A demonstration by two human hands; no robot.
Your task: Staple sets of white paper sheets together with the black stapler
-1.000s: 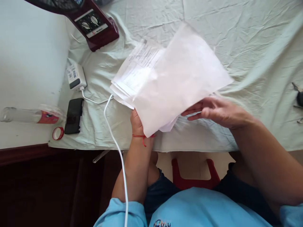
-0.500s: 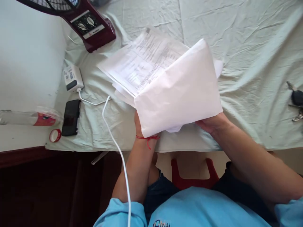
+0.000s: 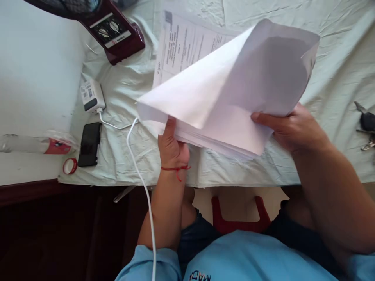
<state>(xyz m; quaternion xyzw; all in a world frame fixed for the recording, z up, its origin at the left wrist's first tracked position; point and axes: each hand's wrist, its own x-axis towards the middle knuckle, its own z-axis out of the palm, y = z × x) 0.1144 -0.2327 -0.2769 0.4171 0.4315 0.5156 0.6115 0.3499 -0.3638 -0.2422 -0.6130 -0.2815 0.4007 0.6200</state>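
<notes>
Stack of papers (image 3: pixel 205 132): my left hand (image 3: pixel 172 146) pinches its near edge steady, while my right hand (image 3: pixel 293 127) grips the lifted sheets (image 3: pixel 263 74), exposing the printed form (image 3: pixel 184 47).

Matt white paper is what you've got in both hands: the stack of sheets (image 3: pixel 222 113) is thin, smooth and uncreased, the top leaf curling softly, with a printed sheet (image 3: pixel 187 45) behind it. Under the stack, the pale green cloth (image 3: pixel 331 66) is matt and heavily wrinkled. Left of the stack, the phone (image 3: pixel 89 143) shows glossy black glass, the charger (image 3: pixel 92 96) and its cable (image 3: pixel 137 164) are smooth white plastic, and the bottle (image 3: pixel 32 143) is clear plastic. Right of the stack, the keys (image 3: pixel 366 125) show dull metal.
</notes>
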